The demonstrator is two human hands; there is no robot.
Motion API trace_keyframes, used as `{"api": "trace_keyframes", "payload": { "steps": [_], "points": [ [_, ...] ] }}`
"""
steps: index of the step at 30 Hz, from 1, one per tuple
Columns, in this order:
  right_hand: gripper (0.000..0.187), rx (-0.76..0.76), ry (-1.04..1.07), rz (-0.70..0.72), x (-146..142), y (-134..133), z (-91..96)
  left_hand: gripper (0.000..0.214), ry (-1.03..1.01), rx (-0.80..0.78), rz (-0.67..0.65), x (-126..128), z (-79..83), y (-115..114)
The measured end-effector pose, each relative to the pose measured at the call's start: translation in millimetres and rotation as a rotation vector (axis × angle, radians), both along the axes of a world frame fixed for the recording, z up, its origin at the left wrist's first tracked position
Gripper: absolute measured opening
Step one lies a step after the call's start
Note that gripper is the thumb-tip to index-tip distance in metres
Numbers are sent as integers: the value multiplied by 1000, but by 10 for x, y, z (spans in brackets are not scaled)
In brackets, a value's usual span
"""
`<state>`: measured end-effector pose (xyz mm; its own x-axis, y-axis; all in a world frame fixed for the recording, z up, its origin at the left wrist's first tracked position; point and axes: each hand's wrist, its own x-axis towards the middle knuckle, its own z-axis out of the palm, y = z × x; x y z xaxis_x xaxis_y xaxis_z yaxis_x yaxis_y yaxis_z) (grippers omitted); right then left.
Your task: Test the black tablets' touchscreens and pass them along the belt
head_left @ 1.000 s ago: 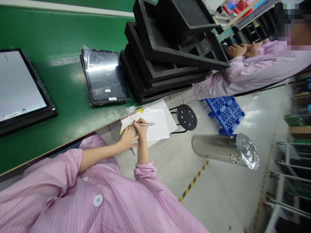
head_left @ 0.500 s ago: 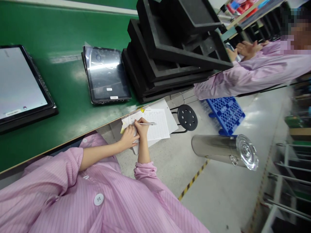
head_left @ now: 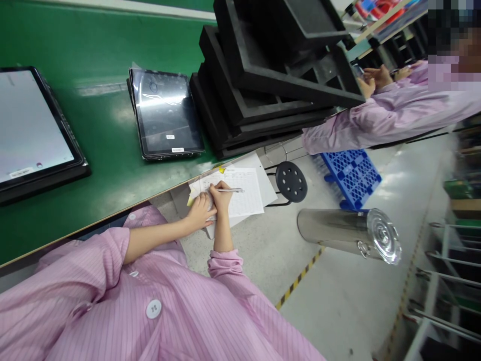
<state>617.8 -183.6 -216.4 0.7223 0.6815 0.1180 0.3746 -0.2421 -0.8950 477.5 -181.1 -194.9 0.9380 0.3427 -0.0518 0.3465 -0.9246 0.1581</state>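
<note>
A striped pink smock (head_left: 195, 311) has pale buttons (head_left: 154, 309) and bunched sleeves (head_left: 225, 261).

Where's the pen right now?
Head view, near the centre: the pen is in the right hand, over the printed sheet, with the left hand beside that hand.

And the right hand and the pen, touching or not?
Touching. The head view shows the right hand gripping the pen, whose shaft sticks out of the grip above the printed sheet.
</note>
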Motion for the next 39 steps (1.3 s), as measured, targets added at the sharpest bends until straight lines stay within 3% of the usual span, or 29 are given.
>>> {"api": "trace_keyframes", "payload": {
  "steps": [31,39],
  "points": [
    [31,-12,-7,-23,-34,28,-2,58,-15,-48,9,-5,-10,5],
    [34,4,19,-104,303,-114,9,66,-17,-6,8,-21,-31,-4]
  ]
}}
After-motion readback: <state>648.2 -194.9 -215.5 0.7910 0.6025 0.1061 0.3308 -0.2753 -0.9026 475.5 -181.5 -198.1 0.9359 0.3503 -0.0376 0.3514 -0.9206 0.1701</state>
